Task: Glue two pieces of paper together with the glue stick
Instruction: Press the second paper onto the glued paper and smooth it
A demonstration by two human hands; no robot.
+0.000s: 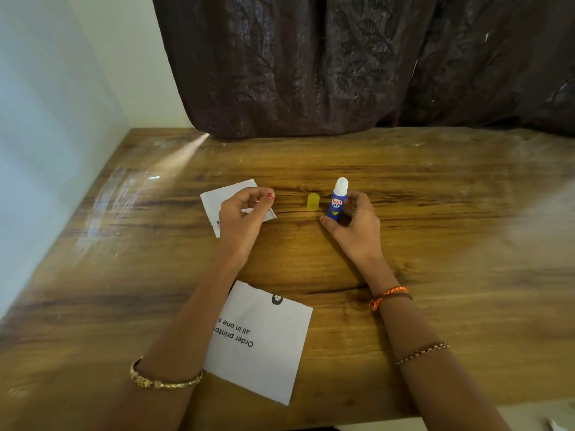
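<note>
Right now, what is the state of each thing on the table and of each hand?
glue stick: uncapped, white glue out, upright, held by right hand
cap: off, lying on table beside the stick
small paper: flat, left hand over it, fingers curled
large paper: flat, untouched, print facing up

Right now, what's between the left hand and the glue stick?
Head view: the yellow cap on the table, between the left hand and the glue stick; it touches neither.

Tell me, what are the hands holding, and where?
The right hand holds the glue stick by its blue lower body. The left hand pinches the small paper near its edge.
</note>
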